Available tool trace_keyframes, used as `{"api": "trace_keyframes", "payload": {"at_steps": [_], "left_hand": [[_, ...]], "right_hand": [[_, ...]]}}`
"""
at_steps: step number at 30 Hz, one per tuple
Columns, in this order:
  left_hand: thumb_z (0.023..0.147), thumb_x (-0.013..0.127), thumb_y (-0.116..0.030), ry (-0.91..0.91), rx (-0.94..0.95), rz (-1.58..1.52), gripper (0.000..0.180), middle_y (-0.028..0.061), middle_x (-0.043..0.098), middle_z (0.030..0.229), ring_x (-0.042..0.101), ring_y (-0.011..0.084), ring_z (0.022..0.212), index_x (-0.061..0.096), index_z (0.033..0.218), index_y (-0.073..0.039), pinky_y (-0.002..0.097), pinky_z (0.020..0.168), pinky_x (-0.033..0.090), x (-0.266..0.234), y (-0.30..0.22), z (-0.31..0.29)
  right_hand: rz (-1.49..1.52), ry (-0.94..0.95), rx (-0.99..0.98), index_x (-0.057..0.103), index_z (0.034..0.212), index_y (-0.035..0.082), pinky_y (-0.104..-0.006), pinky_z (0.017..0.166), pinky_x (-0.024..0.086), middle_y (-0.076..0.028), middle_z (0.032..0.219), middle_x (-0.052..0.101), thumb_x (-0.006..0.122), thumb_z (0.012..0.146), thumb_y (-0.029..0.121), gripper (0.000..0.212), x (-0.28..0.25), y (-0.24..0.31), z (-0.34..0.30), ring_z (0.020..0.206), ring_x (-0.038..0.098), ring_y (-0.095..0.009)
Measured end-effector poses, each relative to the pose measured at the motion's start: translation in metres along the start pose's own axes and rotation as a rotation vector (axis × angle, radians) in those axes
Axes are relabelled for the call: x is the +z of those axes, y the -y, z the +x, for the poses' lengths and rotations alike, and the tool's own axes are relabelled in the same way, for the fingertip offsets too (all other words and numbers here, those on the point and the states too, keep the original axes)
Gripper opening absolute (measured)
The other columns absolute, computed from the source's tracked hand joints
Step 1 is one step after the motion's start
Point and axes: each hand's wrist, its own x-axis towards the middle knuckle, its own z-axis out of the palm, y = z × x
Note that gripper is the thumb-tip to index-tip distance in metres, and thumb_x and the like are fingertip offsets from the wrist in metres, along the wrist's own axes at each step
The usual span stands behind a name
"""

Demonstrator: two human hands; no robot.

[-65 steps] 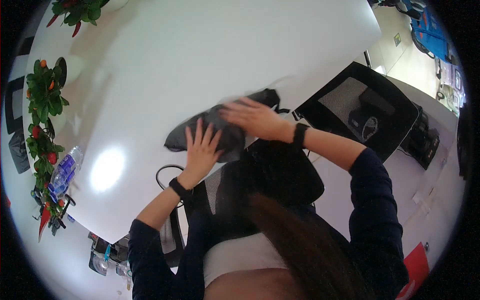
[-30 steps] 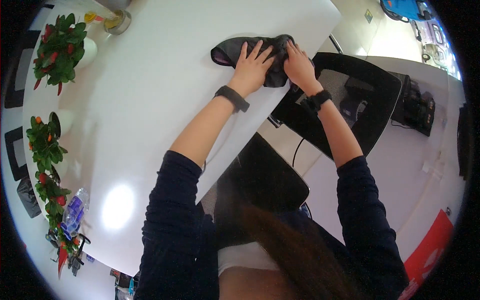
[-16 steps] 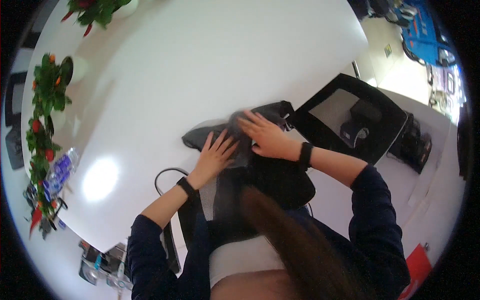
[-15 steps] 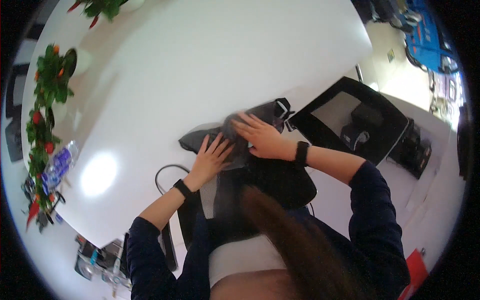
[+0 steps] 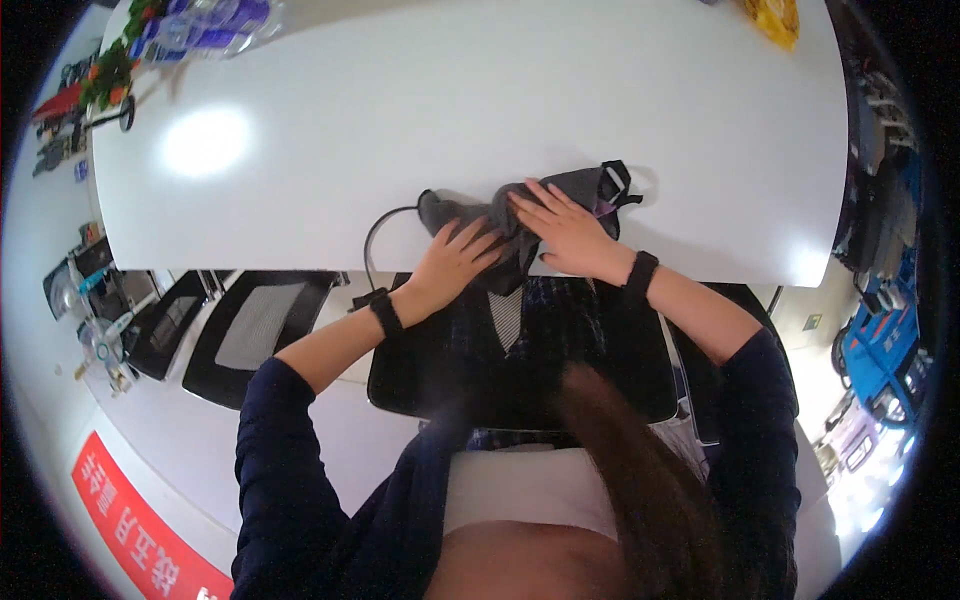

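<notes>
A dark grey fabric item, crumpled and soft, lies at the near edge of the white table, part of it hanging over. Its kind is not clear. At its right end is a black strap piece with a pale patch. My left hand rests on its left part with fingers spread. On the middle and right part lies my right hand, its fingers stretched out flat. Neither hand is closed around the cloth. A thin black cord curves down off the table beside my left hand.
Purple-labelled plastic bottles and a green plant stand at the far left of the white table. A yellow package lies far right. Black mesh chairs line the near edge; a red banner is at lower left.
My view has turned, so the table edge now runs level and the plants have shifted to the upper left. Both hands stay on the fabric, fingers still spread.
</notes>
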Motion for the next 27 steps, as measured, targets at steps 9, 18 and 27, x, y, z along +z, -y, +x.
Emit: {"api": "trace_keyframes", "payload": {"at_steps": [9,18,27], "left_hand": [[0.074,0.065,-0.028,0.083,0.017,-0.162,0.065,0.0134,0.041,0.13,0.038,0.0301,0.119,0.036,0.131,-0.014,0.0468,0.096,0.033,-0.036,0.031,-0.012],[0.087,0.049,-0.02,-0.398,-0.333,-0.34,0.035,0.0119,0.055,0.115,0.051,0.0279,0.107,0.048,0.121,-0.009,0.0399,0.093,0.037,-0.097,0.087,-0.124],[0.084,0.05,-0.021,-0.265,-0.222,-0.227,0.034,0.0112,0.058,0.108,0.054,0.0265,0.1,0.052,0.115,-0.006,0.0384,0.089,0.039,-0.069,0.049,-0.164]], "right_hand": [[-0.075,0.089,0.241,0.046,0.122,0.005,-0.0407,0.101,0.029,-0.009,0.132,0.041,0.062,0.077,0.019,0.049,-0.045,-0.01,-0.018,0.123,0.036,-0.027],[0.347,-0.522,0.827,0.05,0.119,0.005,-0.0278,0.089,0.039,-0.009,0.102,0.061,0.05,0.089,0.024,0.035,-0.165,0.043,-0.194,0.098,0.055,-0.017],[0.112,-0.673,0.84,0.055,0.109,0.007,-0.0335,0.09,0.04,-0.009,0.114,0.057,0.058,0.082,0.018,0.029,-0.124,0.229,-0.137,0.104,0.053,-0.02]]}}
